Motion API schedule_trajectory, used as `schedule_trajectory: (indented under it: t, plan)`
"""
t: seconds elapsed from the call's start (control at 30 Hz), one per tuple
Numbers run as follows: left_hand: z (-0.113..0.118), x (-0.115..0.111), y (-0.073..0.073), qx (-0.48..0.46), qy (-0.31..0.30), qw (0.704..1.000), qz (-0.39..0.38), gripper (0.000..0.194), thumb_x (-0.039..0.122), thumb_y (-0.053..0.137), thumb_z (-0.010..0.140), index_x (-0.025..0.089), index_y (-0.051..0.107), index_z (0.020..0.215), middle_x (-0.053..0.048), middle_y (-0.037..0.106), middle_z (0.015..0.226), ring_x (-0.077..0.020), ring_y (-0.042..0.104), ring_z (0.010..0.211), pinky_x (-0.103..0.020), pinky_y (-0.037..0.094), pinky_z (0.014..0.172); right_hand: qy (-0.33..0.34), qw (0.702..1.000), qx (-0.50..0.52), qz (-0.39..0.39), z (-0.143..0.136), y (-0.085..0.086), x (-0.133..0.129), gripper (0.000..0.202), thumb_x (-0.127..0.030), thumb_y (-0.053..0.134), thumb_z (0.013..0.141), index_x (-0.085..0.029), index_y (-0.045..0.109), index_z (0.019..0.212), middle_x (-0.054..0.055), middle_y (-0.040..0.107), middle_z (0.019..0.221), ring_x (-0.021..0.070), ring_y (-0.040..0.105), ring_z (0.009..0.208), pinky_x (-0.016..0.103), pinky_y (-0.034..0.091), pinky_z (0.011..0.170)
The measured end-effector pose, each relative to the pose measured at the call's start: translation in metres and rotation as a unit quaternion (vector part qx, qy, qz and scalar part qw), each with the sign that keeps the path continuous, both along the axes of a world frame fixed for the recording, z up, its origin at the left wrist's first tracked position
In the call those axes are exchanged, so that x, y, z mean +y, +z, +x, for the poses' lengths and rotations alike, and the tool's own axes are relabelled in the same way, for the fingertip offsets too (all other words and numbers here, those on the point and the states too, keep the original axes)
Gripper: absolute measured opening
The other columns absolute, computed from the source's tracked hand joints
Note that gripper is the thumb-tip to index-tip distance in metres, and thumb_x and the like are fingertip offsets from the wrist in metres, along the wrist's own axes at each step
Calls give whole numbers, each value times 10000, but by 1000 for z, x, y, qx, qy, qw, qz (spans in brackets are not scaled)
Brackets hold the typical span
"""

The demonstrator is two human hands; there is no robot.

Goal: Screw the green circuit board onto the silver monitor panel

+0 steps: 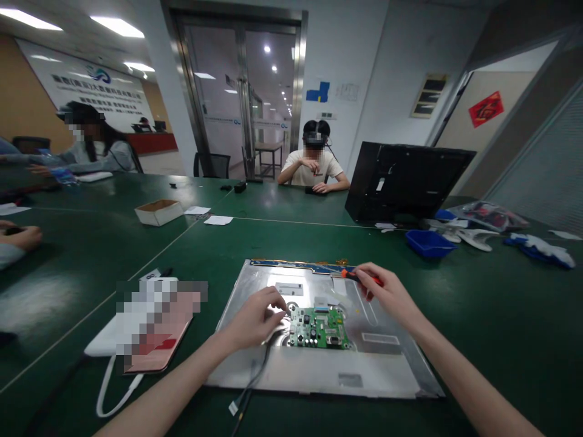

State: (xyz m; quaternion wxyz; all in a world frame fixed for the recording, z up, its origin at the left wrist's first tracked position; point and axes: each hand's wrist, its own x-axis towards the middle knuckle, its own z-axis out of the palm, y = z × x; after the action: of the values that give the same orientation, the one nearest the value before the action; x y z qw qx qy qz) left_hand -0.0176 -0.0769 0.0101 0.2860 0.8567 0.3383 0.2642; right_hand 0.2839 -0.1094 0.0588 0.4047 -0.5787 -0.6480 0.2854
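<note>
A bare metal display panel (319, 370) lies back side up on the table before me, with a green circuit board (334, 321) on its middle. My right hand (387, 291) grips a screwdriver (350, 275) with a red and black handle; its tip points left, near the blue circuit strip (286, 264) along the panel's far edge. At the board's left edge is my left hand (255, 318), fingers curled and thumb close to the index finger. Whatever may be between those fingertips is hidden. Dark cables (259, 370) run from beneath this hand over the panel's near edge.
Left of the panel lie a phone (175, 337) and a white device (101, 340) with a white cable. Farther off are a cardboard box (159, 212), a blue tray (429, 243), a black monitor (405, 182) and gloves (542, 249). Other people sit across and at left.
</note>
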Motion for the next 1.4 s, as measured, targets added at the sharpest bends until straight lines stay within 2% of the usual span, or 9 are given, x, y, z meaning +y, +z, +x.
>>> schedule_trajectory:
  t: [0.13, 0.27, 0.43, 0.6, 0.87, 0.97, 1.03, 1.27, 1.4]
  plan:
    - [8, 22, -7, -3, 53, 998, 14, 145, 172, 502, 833, 170, 566, 963, -49, 594, 913, -177, 546, 816, -280, 435, 682, -75, 981, 151, -98, 20, -55, -28, 506, -633, 420, 815, -174, 587, 949, -23, 494, 594, 133, 476, 499, 264, 381, 455]
    - [27, 44, -13, 25, 57, 997, 36, 133, 204, 553, 812, 164, 589, 934, -53, 616, 878, -192, 560, 801, -293, 425, 701, -64, 984, 130, -105, 24, -71, -52, 454, -575, 380, 868, -195, 564, 1035, -47, 456, 542, 120, 411, 458, 254, 316, 449]
    - [44, 54, -23, 63, 36, 996, 44, 75, 209, 583, 782, 153, 597, 829, -52, 617, 811, -196, 558, 769, -281, 409, 677, -57, 990, 94, -90, 22, -71, -54, 449, -567, 354, 879, -198, 561, 1031, -52, 414, 509, 132, 388, 446, 261, 293, 441]
    - [40, 55, -29, 65, 26, 995, 70, 68, 195, 527, 816, 158, 584, 805, -51, 603, 814, -191, 541, 776, -283, 401, 691, -61, 992, 74, -77, 17, -73, -48, 451, -578, 345, 878, -207, 561, 1015, -59, 411, 511, 128, 385, 437, 246, 282, 426]
    - [32, 59, -18, 45, 45, 998, 30, 91, 189, 500, 835, 159, 580, 805, -33, 610, 789, -172, 548, 729, -270, 398, 661, -33, 990, 112, -73, 10, -73, -38, 457, -605, 357, 862, -206, 557, 961, -61, 395, 496, 119, 386, 432, 229, 282, 414]
    - [45, 55, -8, 9, 49, 999, -1, 52, 155, 523, 800, 156, 574, 807, -21, 612, 769, -157, 553, 708, -250, 399, 632, -38, 982, 155, -102, 9, -70, -33, 445, -598, 360, 866, -202, 543, 954, -71, 386, 478, 98, 338, 394, 217, 245, 382]
    - [60, 52, -3, -9, 22, 1000, -15, 53, 131, 543, 767, 153, 579, 799, -17, 610, 753, -150, 552, 698, -242, 405, 625, -44, 976, 185, -104, 8, -64, -28, 430, -587, 380, 864, -195, 539, 940, -74, 384, 481, 88, 332, 390, 210, 236, 372]
    - [110, 55, 2, 8, -117, 990, -80, 109, 78, 573, 712, 135, 618, 792, -21, 641, 751, -140, 568, 685, -225, 435, 641, -6, 974, 223, 30, 6, -30, 12, 346, -511, 500, 837, -188, 561, 946, -32, 503, 706, 62, 407, 438, 202, 304, 359]
    - [123, 60, -2, 51, -138, 986, -75, 121, 86, 625, 687, 124, 630, 802, -14, 623, 720, -129, 540, 640, -205, 411, 589, -2, 975, 221, 40, 8, -29, 30, 340, -512, 499, 837, -190, 567, 921, -33, 516, 710, 54, 402, 423, 203, 301, 358]
